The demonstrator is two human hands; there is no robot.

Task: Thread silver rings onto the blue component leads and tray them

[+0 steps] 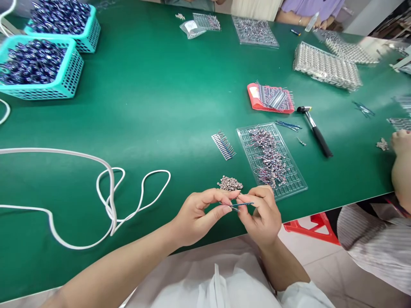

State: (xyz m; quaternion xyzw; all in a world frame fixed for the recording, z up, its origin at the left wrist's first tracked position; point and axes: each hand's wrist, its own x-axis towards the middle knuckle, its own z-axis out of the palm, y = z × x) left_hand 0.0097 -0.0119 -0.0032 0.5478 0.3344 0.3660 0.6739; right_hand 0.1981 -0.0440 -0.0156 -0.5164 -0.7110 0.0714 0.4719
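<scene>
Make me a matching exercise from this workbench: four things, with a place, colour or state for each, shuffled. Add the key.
Things:
1. thin bluish part
2. hammer
3. clear tray
4. nearer basket

Descriptions:
A. turquoise, heaped with dark blue pieces
B. black-handled, lying on the green table
C. held by the left hand
D. bearing a jumble of wired pieces

Pairs: 1-C, 2-B, 3-D, 4-A

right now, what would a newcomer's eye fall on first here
Probably the two turquoise baskets heaped with dark-blue parts, at upper left on the green table. Next, the white cord looping across the table's left side. Then the left hand, holding thin parts, and the right hand, beside it near the front edge.
</scene>
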